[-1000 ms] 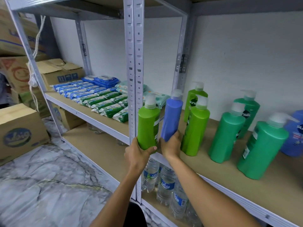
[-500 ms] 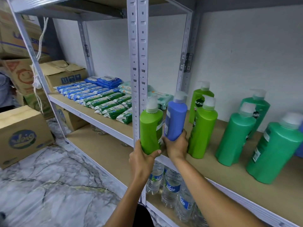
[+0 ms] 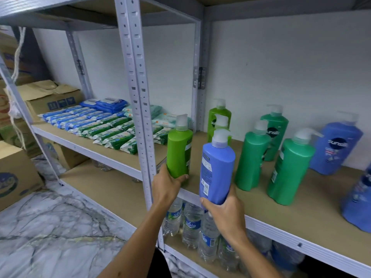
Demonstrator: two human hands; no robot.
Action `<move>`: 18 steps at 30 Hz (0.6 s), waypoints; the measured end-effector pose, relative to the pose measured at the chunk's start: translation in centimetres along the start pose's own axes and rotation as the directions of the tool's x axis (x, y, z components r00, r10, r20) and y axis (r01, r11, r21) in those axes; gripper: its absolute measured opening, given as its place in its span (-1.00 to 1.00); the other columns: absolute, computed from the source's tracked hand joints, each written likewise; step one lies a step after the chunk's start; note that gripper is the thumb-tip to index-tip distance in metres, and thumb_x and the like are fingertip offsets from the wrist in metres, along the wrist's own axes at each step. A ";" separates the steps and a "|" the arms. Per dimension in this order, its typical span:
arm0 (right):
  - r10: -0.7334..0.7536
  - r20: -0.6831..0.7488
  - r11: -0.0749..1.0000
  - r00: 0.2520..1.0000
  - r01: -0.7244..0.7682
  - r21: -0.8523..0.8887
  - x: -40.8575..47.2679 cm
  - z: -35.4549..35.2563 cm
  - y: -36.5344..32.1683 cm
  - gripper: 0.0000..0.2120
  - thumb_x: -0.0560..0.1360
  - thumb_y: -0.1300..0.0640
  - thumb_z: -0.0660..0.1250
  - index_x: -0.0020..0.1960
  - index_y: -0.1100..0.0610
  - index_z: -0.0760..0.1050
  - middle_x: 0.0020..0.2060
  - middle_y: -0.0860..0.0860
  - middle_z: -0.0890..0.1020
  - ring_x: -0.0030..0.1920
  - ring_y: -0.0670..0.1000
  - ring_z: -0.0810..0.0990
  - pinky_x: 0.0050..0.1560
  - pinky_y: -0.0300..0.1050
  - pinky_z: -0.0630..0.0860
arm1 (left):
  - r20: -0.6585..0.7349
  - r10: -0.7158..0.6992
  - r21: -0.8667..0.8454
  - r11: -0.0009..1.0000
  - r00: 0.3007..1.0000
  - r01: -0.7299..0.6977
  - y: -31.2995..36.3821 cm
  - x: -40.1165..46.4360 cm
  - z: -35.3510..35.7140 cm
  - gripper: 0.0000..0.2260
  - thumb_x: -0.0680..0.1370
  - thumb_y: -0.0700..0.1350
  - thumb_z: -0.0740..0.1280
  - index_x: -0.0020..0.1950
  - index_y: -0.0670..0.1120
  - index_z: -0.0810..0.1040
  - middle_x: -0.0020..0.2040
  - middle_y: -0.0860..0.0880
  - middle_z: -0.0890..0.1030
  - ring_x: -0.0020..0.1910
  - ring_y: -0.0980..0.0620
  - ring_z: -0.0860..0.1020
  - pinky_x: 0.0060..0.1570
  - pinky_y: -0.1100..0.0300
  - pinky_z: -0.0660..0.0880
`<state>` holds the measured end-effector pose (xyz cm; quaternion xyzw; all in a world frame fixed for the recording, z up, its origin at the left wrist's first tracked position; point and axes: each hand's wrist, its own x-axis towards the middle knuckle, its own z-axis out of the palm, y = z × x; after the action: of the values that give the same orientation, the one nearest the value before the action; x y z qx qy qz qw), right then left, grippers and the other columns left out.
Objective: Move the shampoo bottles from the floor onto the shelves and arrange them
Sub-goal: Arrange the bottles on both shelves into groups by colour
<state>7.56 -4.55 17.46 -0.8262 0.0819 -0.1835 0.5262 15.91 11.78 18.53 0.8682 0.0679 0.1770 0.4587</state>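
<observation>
Head camera looks down at two hands in front of a metal shelf (image 3: pixel 301 201). The left hand (image 3: pixel 167 184) wraps its fingers round the bottom of a light green bottle (image 3: pixel 179 152). That bottle stands up straight at the front left corner of the shelf, just beside the grey post (image 3: pixel 138 117). Its base looks like it is on the board or very nearly there; I cannot tell which.

The right hand (image 3: pixel 224 209) holds a blue bottle (image 3: pixel 216 169) by its bottom, fingers curled under and round it. This bottle is not on the shelf yet. It hangs over the front edge, standing tall with its pump on top, tipped a tiny bit.

The open spot lies straight ahead of the right hand, farther in on the board, between the light green bottle on the left and the dark green bottles (image 3: pixel 253 157) on the right. More bottles stand behind, and big blue ones (image 3: pixel 335 147) stand far to the right. So I think the blue bottle needs to go forward and down, kept upright, and the right hand is the near one for that.

Water bottles (image 3: pixel 192 227) sit on the shelf below. Soap packs (image 3: pixel 96 125) lie in rows on the next shelf to the left.
</observation>
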 end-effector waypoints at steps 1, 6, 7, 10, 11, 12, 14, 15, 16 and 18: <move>0.004 -0.016 1.000 1.000 -0.004 -0.010 -0.2 -0.9 0.4 -0.50 0.25 0.02 0.57 0.10 -0.03 0.42 -0.16 -0.12 0.63 -0.21 -0.07 0.61 -0.26 -0.07 0.58 | 0.020 -0.002 0.026 1.000 1.000 0.001 0.4 0.4 0.5 -0.39 0.33 0.14 0.52 0.26 -0.07 0.43 0.04 -0.11 0.63 -0.03 -0.14 0.56 -0.11 0.02 0.52; 0.037 -0.108 0.999 0.993 -0.041 -0.031 -1.0 -5.0 2.0 -0.46 0.22 0.00 0.57 0.12 -0.02 0.43 -0.11 -0.13 0.63 -0.16 -0.07 0.61 -0.19 -0.05 0.58 | 0.080 -0.009 0.162 0.987 0.997 -0.004 1.8 2.3 2.8 -0.33 0.35 0.21 0.48 0.31 -0.10 0.39 0.13 -0.17 0.62 0.09 -0.21 0.57 -0.03 0.01 0.49; 0.044 -0.128 0.998 0.991 -0.049 -0.035 -1.1 -5.8 2.3 -0.46 0.21 0.00 0.58 0.12 -0.02 0.44 -0.12 -0.14 0.63 -0.15 -0.08 0.61 -0.19 -0.05 0.58 | 0.093 -0.031 0.163 0.987 0.995 0.015 2.0 2.5 3.2 -0.32 0.34 0.21 0.49 0.30 -0.13 0.39 0.12 -0.19 0.61 0.08 -0.23 0.57 -0.02 -0.01 0.51; 0.060 -0.203 0.996 0.977 -0.071 -0.051 -1.8 -8.0 3.0 -0.49 0.20 0.01 0.59 0.06 -0.02 0.44 -0.15 -0.14 0.63 -0.17 -0.09 0.60 -0.22 -0.13 0.55 | 0.002 -0.109 0.160 0.981 0.994 0.107 3.5 1.6 4.3 -0.25 0.28 0.16 0.55 0.27 -0.21 0.33 0.15 -0.28 0.56 0.15 -0.28 0.51 0.08 -0.13 0.48; 0.067 -0.226 0.995 0.972 -0.081 -0.056 -2.0 -8.7 3.3 -0.49 0.20 0.02 0.59 0.06 -0.03 0.44 -0.15 -0.14 0.62 -0.17 -0.08 0.60 -0.22 -0.13 0.54 | -0.074 -0.130 0.148 0.979 0.989 0.140 4.3 0.5 4.6 -0.23 0.28 0.11 0.57 0.29 -0.23 0.31 0.19 -0.30 0.50 0.20 -0.29 0.44 0.14 -0.17 0.42; 0.073 -0.246 0.994 0.967 -0.090 -0.061 -2.2 -9.4 3.6 -0.48 0.20 0.01 0.59 0.06 -0.03 0.43 -0.14 -0.15 0.62 -0.16 -0.07 0.60 -0.20 -0.10 0.54 | -0.150 -0.124 0.127 0.981 0.981 0.144 5.2 -0.9 4.9 -0.24 0.29 0.05 0.57 0.31 -0.23 0.29 0.21 -0.31 0.45 0.23 -0.29 0.38 0.16 -0.19 0.35; 0.080 -0.282 0.993 0.956 -0.102 -0.066 -2.4 -10.9 4.2 -0.47 0.21 0.00 0.58 0.10 -0.04 0.42 -0.12 -0.15 0.62 -0.14 -0.05 0.60 -0.16 -0.04 0.56 | -0.232 0.002 0.104 0.994 0.973 0.023 6.8 -4.0 5.9 -0.35 0.33 -0.04 0.55 0.28 -0.21 0.34 0.16 -0.29 0.42 0.19 -0.26 0.36 0.14 -0.19 0.33; 0.082 -0.302 0.991 0.950 -0.109 -0.073 -2.5 -11.7 4.7 -0.45 0.21 -0.01 0.57 0.11 -0.03 0.41 -0.11 -0.14 0.62 -0.13 -0.04 0.60 -0.15 -0.01 0.56 | -0.229 0.104 0.113 0.990 0.968 -0.080 7.3 -5.3 6.9 -0.42 0.34 -0.07 0.54 0.25 -0.20 0.38 0.12 -0.28 0.44 0.14 -0.25 0.38 0.10 -0.17 0.35; 0.082 -0.321 0.990 0.943 -0.114 -0.082 -2.6 -12.5 5.1 -0.44 0.22 -0.02 0.57 0.14 -0.02 0.40 -0.09 -0.13 0.61 -0.11 -0.02 0.60 -0.13 0.00 0.56 | -0.220 0.202 0.130 0.976 0.954 -0.176 7.7 -6.6 8.0 -0.48 0.35 -0.09 0.52 0.22 -0.19 0.42 0.07 -0.26 0.46 0.09 -0.24 0.40 0.06 -0.14 0.37; 0.086 -0.363 0.985 0.928 -0.133 -0.106 -2.6 -14.1 5.9 -0.38 0.22 -0.05 0.55 0.20 0.00 0.38 -0.04 -0.11 0.60 -0.07 0.00 0.59 -0.10 0.02 0.56 | -0.193 0.327 0.113 0.944 0.925 -0.310 8.4 -8.7 10.1 -0.57 0.36 -0.13 0.48 0.17 -0.18 0.46 0.00 -0.23 0.47 0.01 -0.22 0.42 -0.02 -0.10 0.40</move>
<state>0.05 -18.06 16.90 -0.8053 0.2339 -0.2953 0.4578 11.18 -3.23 18.04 0.8620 -0.0191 0.3364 0.3787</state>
